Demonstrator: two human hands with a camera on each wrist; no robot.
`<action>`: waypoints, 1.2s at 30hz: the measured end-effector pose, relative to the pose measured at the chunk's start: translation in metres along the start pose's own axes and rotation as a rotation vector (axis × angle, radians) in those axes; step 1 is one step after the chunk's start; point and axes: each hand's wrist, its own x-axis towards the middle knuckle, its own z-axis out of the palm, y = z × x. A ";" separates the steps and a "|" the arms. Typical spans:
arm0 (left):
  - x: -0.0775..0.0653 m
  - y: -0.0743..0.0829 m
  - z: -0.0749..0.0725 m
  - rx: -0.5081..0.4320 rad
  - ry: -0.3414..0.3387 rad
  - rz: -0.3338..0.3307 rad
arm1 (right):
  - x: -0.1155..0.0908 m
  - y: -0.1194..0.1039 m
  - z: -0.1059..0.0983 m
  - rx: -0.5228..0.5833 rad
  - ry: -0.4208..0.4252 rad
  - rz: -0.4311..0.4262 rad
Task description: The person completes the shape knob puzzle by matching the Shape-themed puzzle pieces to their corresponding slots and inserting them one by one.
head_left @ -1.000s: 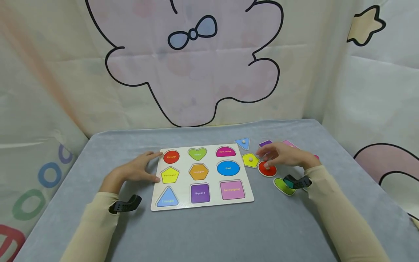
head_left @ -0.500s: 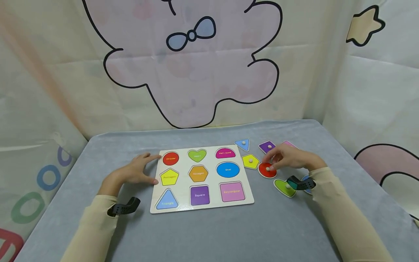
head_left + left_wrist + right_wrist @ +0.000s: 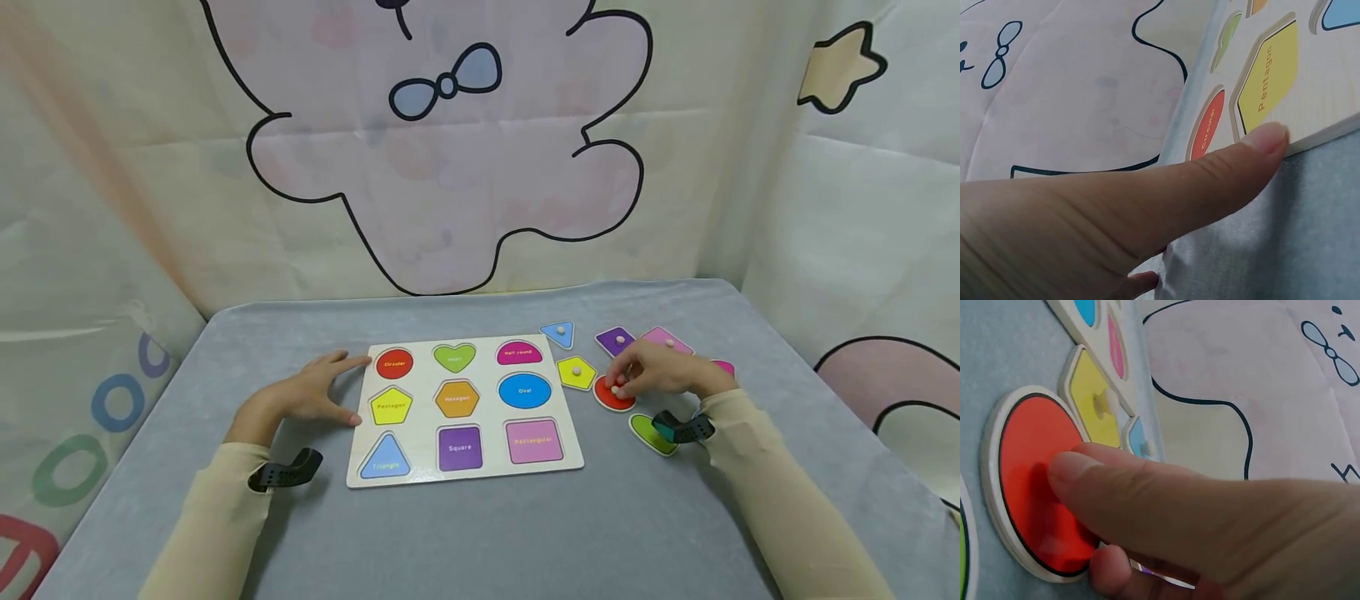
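Note:
A white shape puzzle board (image 3: 480, 417) lies on the table, with labelled coloured recesses. At its left edge, my left hand (image 3: 296, 396) rests with thumb and fingers spread. The thumb tip (image 3: 1266, 139) touches the board's edge beside the yellow pentagon recess (image 3: 1272, 75). Right of the board, my right hand (image 3: 660, 368) pinches the red circle puzzle piece (image 3: 613, 402) at its knob. The right wrist view shows the thumb (image 3: 1079, 472) over the red circle, with the knob hidden behind it.
Around my right hand lie a blue triangle (image 3: 558, 335), a yellow pentagon (image 3: 576, 373), a purple square (image 3: 613, 340), a pink rectangle (image 3: 670, 337), a magenta piece (image 3: 724, 366) and a green piece (image 3: 651, 432). A patterned curtain (image 3: 480, 167) stands behind the table.
My right hand has come down onto the red circle, and its fingers have closed at the knob. The left hand stays at the board's edge.

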 end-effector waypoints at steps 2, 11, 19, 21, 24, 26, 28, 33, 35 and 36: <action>0.000 0.000 0.000 0.002 0.000 0.001 | 0.000 0.001 0.000 -0.001 -0.001 -0.012; 0.003 -0.002 0.002 0.006 0.005 -0.002 | 0.003 0.003 0.001 0.019 -0.015 -0.009; 0.003 -0.002 0.003 -0.011 -0.007 -0.009 | -0.004 0.003 -0.003 -0.003 0.065 -0.010; 0.003 -0.001 0.003 -0.015 -0.006 -0.007 | -0.004 0.002 -0.004 -0.010 0.092 -0.015; 0.003 0.000 0.002 -0.019 -0.008 -0.004 | -0.004 -0.001 -0.005 -0.009 0.117 -0.024; 0.003 0.001 0.001 -0.020 -0.008 -0.003 | -0.003 -0.002 -0.005 -0.002 0.130 -0.025; 0.003 0.001 0.001 -0.022 -0.007 -0.003 | -0.002 -0.004 -0.004 0.002 0.148 -0.036; 0.004 -0.001 0.001 -0.019 -0.008 0.003 | -0.001 -0.010 -0.004 0.001 0.190 -0.042; 0.004 -0.002 0.002 -0.019 -0.010 0.005 | -0.001 -0.013 -0.003 -0.002 0.203 -0.040; 0.004 -0.002 0.002 -0.021 -0.011 0.005 | 0.000 -0.015 -0.003 -0.005 0.209 -0.040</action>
